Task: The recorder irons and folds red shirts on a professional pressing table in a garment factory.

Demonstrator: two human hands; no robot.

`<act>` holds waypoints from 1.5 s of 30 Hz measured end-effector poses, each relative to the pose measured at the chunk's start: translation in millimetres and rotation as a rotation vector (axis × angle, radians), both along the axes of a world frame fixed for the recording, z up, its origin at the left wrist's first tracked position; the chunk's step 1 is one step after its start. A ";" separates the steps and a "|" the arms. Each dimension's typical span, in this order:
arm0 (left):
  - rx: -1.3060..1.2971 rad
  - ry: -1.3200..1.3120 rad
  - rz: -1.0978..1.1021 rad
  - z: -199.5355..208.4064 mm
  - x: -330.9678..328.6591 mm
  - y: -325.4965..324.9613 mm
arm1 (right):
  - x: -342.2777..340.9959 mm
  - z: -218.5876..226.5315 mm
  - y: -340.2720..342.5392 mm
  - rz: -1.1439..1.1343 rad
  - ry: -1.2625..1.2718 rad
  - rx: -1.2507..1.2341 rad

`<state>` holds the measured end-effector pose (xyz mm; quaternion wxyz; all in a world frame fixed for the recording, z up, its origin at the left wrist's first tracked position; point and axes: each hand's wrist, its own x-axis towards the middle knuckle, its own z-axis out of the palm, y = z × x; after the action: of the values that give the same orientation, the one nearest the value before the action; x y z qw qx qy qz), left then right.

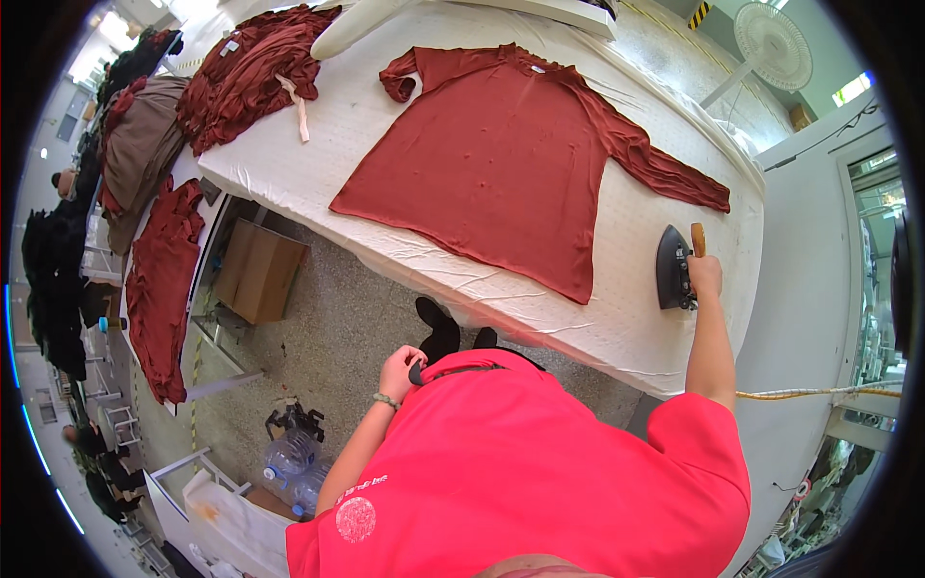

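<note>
A dark red long-sleeved blouse [482,164] lies spread on the white-covered ironing table [405,236], its hem toward me. Its right sleeve stretches out over the cloth, while the left one is folded in short. To the right of the blouse, my right hand [706,277] is closed round the wooden handle of a dark iron [672,268], which touches the table cover and stands apart from the fabric. Down at my waist, my left hand [398,376] has its fingers pinched together beside a small dark piece; what they hold is too small to make out.
A heap of dark red garments [246,72] lies at the table's far left, with a pale padded arm board [361,24] beside it. Another red garment [159,289] covers a side table. A cardboard box [260,270] and clear plastic bottles [294,462] are below. A white fan [773,46] stands far right.
</note>
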<state>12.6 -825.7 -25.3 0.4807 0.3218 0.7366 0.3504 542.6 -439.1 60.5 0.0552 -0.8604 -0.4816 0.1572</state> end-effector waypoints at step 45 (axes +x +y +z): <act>-0.069 0.762 -0.045 34.7 -261.5 295.5 | -389.2 -32.2 -88.7 0.919 0.221 0.533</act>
<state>-248.9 -530.3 9.4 0.1905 0.4290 0.8665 0.1700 153.3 -527.9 28.3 0.2475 -0.4957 -0.8227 0.1271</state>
